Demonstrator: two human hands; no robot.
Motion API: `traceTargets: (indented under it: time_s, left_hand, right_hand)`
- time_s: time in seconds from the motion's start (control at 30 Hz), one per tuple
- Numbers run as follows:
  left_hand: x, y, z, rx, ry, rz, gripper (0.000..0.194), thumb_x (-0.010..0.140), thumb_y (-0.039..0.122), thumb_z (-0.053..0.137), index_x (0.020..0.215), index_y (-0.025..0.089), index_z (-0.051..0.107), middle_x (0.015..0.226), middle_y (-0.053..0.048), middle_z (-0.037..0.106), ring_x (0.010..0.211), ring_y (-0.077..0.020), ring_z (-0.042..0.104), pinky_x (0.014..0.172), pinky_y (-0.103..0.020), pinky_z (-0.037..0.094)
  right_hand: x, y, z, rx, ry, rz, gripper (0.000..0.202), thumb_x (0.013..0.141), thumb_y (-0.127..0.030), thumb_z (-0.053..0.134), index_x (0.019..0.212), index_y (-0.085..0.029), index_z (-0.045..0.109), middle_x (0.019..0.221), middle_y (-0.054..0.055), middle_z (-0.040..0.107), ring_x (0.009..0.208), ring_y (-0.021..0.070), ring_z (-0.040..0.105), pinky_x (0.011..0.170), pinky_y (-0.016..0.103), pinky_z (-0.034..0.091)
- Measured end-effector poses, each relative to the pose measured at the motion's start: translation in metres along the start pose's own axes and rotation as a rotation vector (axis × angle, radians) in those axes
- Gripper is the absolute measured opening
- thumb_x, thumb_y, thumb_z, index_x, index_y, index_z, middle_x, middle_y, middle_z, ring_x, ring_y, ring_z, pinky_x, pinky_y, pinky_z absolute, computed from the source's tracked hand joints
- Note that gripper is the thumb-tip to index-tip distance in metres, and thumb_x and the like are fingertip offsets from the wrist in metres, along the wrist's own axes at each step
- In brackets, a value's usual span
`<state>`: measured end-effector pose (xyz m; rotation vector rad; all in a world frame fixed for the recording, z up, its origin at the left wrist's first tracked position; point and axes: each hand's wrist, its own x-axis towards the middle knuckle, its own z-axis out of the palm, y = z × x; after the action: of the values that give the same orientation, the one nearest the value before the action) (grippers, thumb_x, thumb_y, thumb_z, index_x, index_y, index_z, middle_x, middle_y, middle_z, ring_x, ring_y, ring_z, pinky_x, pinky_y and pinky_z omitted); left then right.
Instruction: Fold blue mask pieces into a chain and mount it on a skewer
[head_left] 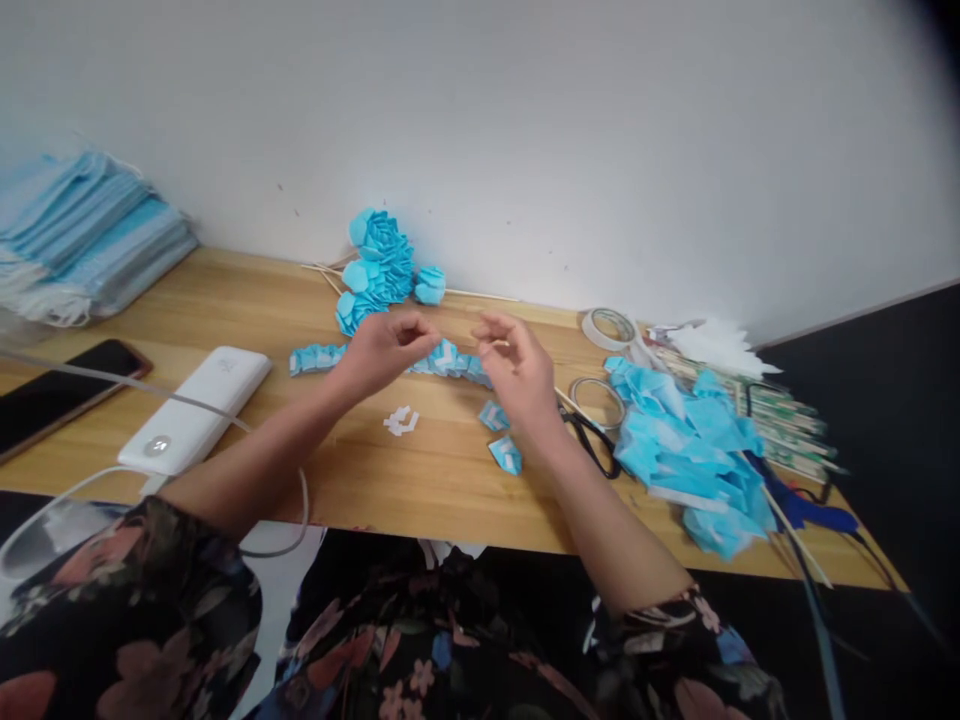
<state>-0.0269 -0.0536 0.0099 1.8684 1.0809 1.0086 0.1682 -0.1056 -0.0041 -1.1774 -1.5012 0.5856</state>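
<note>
Both hands are raised over a row of folded light-blue pieces (319, 358) that runs across the middle of the table. My left hand (384, 352) pinches thumb against fingers; anything in the pinch is too small to make out. A short gap away, my right hand (519, 372) has its fingers curled toward the thumb, and what they hold, if anything, does not show. Below the right hand lie two small folded blue pieces (506, 455), one above the other. Several short white strips (402, 421) are scattered on the wood below the left hand.
Blue paper flowers (381, 262) on sticks lie against the wall. At right are tape rolls (609, 328), black-handled scissors (592, 440), crumpled blue sheets (675, 430) and a blue glue gun (802, 505). Left hold a mask stack (97, 230), phone (67, 395) and cabled white power bank (196, 410).
</note>
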Motion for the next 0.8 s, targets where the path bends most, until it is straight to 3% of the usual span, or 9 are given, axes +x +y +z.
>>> traceTargets:
  time_s: [0.03,0.13,0.27,0.57,0.8]
  left_hand:
    - [0.002,0.003,-0.001,-0.001,0.016,-0.012,0.026,0.078,0.042,0.065,0.069,0.017,0.064,0.064,0.000,0.060,0.060,-0.0119,0.048,0.057,-0.025,0.036]
    - [0.009,0.012,0.001,-0.028,0.050,-0.026,0.024,0.077,0.041,0.064,0.071,0.018,0.064,0.067,0.000,0.062,0.063,-0.0126,0.050,0.059,-0.025,0.039]
    - [0.014,0.012,0.011,-0.071,0.095,0.009,0.023,0.075,0.040,0.064,0.070,0.018,0.064,0.068,-0.001,0.064,0.065,-0.0134,0.052,0.063,-0.026,0.042]
    - [0.009,-0.001,0.019,-0.069,0.015,0.023,0.027,0.079,0.043,0.063,0.071,0.017,0.062,0.069,0.000,0.060,0.067,-0.0133,0.052,0.066,-0.027,0.042]
    - [0.002,-0.007,0.018,-0.101,-0.077,-0.011,0.028,0.080,0.044,0.063,0.071,0.017,0.062,0.069,-0.001,0.059,0.067,-0.0134,0.050,0.066,-0.027,0.039]
  right_hand:
    - [0.003,-0.008,-0.004,-0.004,0.036,0.010,0.018,0.090,-0.033,0.057,0.101,-0.023,0.066,0.090,0.002,0.070,0.082,0.0163,0.064,0.076,0.030,0.050]
    - [0.008,-0.024,-0.008,-0.043,-0.065,0.013,0.023,0.091,-0.037,0.055,0.076,-0.022,0.062,0.067,-0.001,0.060,0.065,0.0138,0.054,0.064,0.027,0.043]
    - [0.010,-0.019,0.004,-0.068,-0.232,0.068,0.027,0.092,-0.036,0.051,0.074,-0.020,0.063,0.065,-0.003,0.058,0.061,0.0119,0.049,0.061,0.026,0.037]
    - [0.012,0.007,0.010,-0.034,-0.209,0.119,0.021,0.089,-0.034,0.052,0.076,-0.020,0.061,0.069,-0.003,0.060,0.065,0.0123,0.050,0.065,0.025,0.037]
    - [0.002,0.006,0.008,-0.042,-0.265,0.092,0.029,0.091,-0.039,0.052,0.069,-0.021,0.050,0.062,-0.005,0.042,0.060,0.0116,0.039,0.062,0.027,0.030]
